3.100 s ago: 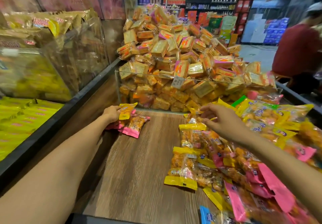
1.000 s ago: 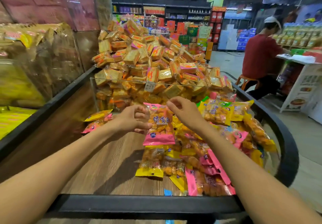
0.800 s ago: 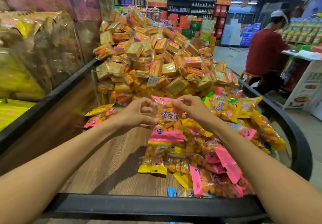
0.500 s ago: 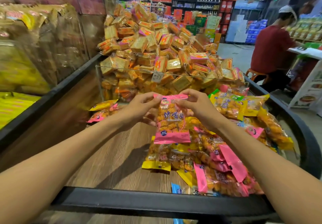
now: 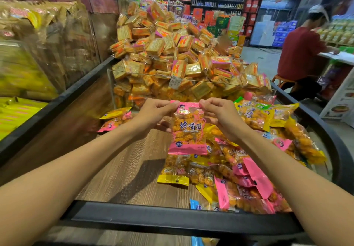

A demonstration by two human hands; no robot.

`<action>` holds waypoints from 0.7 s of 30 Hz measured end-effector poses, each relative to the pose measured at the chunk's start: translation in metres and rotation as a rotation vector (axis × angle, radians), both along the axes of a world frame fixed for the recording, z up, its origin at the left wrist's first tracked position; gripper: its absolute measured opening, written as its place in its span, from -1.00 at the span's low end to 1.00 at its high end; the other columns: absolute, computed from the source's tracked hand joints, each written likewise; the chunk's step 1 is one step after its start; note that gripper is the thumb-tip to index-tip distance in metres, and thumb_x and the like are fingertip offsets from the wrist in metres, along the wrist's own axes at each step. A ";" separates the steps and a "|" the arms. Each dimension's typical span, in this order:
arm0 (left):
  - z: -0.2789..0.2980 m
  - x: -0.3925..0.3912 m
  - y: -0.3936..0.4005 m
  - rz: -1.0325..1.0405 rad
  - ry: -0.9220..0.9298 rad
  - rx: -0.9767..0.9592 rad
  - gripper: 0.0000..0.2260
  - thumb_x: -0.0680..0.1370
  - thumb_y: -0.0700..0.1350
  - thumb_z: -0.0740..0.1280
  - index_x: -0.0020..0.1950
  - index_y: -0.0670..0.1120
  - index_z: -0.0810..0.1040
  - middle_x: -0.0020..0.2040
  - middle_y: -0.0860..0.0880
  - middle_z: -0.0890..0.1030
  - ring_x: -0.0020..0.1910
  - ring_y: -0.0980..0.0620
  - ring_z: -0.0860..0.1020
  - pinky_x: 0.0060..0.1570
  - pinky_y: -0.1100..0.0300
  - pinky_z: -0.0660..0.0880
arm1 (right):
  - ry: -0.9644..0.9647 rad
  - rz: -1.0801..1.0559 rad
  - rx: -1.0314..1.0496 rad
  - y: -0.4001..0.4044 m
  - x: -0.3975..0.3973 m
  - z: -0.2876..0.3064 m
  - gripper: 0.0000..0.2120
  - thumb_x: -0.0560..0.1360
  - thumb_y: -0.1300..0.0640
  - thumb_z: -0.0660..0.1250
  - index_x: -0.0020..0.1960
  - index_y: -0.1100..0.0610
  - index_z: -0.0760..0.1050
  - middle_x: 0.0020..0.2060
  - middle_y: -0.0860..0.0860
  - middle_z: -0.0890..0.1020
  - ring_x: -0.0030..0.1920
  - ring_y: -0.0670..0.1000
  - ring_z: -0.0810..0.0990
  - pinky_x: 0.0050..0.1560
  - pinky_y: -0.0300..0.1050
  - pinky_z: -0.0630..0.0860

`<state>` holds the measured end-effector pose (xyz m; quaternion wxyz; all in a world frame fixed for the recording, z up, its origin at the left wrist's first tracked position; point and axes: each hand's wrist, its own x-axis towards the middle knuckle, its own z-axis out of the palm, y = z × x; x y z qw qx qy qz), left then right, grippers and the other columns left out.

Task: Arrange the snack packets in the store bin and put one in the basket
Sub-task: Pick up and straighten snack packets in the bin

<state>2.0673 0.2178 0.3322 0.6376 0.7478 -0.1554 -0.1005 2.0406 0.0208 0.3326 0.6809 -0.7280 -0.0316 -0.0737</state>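
A pink snack packet (image 5: 188, 129) is held upright above the wooden bin floor (image 5: 122, 171), its long axis vertical and the printed face turned to the camera. Its top corners are pinched by the left hand (image 5: 155, 114) and the right hand (image 5: 220, 117). Orange pieces are seen through the clear middle (both end bands are pink). To its right a heap of packets (image 5: 247, 171) is lying.

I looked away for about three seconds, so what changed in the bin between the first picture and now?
The left hand let go of the small packets at the bin's far left and came to the middle. The right hand left the heap. Both now pinch the top corners of a pink packet, held upright above the bin floor. The far-left packets, heap and cracker pile stayed put.
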 end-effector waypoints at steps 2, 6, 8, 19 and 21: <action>0.001 0.001 0.001 0.044 0.008 -0.032 -0.70 0.56 -0.01 0.31 0.01 -0.24 0.63 -0.14 -0.13 0.66 -0.45 0.01 0.55 -0.45 0.23 0.55 | 0.069 0.077 0.056 0.002 -0.003 0.005 -0.84 0.56 0.09 0.28 -0.10 0.16 0.56 -0.21 0.02 0.60 -0.18 -0.02 0.58 -0.27 -0.29 0.53; 0.012 0.004 0.006 0.164 0.053 -0.146 -0.77 0.58 -0.04 0.30 -0.01 -0.20 0.62 -0.30 -0.07 0.60 -0.49 0.05 0.52 -0.52 0.28 0.52 | 0.235 0.367 -0.105 0.008 -0.018 0.010 -0.51 0.46 0.25 0.35 0.33 0.01 0.32 -0.08 -0.18 0.51 -0.17 -0.26 0.61 -0.17 -0.33 0.52; 0.014 0.004 0.009 0.191 0.058 -0.145 -0.78 0.58 -0.04 0.30 0.02 -0.18 0.61 -0.31 -0.06 0.60 -0.49 0.05 0.51 -0.54 0.29 0.49 | 0.234 0.427 -0.157 0.012 -0.021 0.008 -0.37 0.44 0.43 0.34 0.35 -0.02 0.22 -0.06 -0.21 0.45 -0.26 -0.35 0.59 -0.20 -0.37 0.54; 0.006 0.001 0.002 -0.139 0.006 0.210 -0.66 0.36 -0.15 0.51 0.08 -0.07 0.51 0.05 -0.06 0.59 -0.05 0.10 0.61 -0.18 0.32 0.58 | 0.125 0.359 0.094 0.002 -0.013 0.009 -0.48 0.40 0.54 0.31 0.09 -0.04 0.41 -0.04 -0.09 0.55 -0.06 0.00 0.65 -0.12 -0.15 0.64; 0.003 0.003 0.005 -0.133 -0.040 0.241 -0.54 0.30 -0.23 0.56 0.15 -0.18 0.52 0.12 -0.20 0.59 0.07 -0.03 0.59 -0.02 0.23 0.59 | 0.118 0.371 0.075 0.003 -0.012 0.008 -0.46 0.39 0.53 0.34 0.16 -0.01 0.41 0.04 -0.03 0.55 -0.01 0.00 0.64 -0.07 -0.14 0.64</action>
